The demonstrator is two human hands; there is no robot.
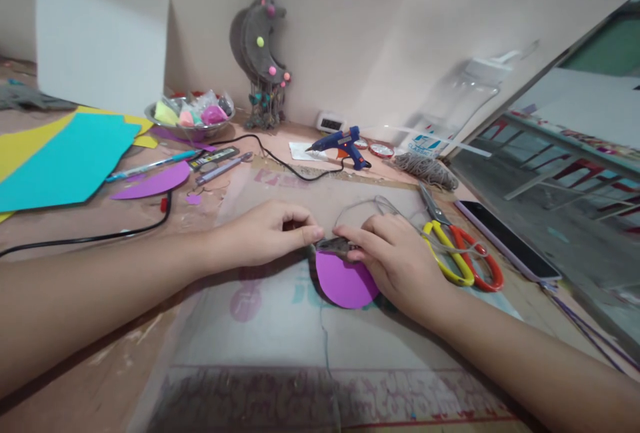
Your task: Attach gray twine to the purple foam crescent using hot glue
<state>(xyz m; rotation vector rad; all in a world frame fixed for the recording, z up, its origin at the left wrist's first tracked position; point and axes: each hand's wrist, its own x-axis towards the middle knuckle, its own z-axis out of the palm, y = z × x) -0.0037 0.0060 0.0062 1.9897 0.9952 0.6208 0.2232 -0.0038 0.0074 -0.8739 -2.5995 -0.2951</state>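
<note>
A rounded purple paper piece (pixel 347 283) is held just above the plastic-covered work surface, its upper part wrapped in grey yarn (pixel 334 245). My left hand (pixel 280 233) comes in from the left, thumb and index finger pinched together at the left end of the wrapped yarn. On the other side, my right hand (pixel 395 246) grips the purple piece at its upper right, fingertips over the yarn. A loose strand loops behind the right hand towards the scissors (pixel 450 246), which have one yellow and one red handle. The underside of the purple piece is hidden.
Right of the scissors lies a phone (pixel 507 236). Behind are a grey yarn bundle (pixel 425 170), a blue glue gun (pixel 345 146) with its black cord, and a clear bottle (pixel 455 100). Turquoise sheets (pixel 65 160), pens and a metal bowl (pixel 187 128) stand left.
</note>
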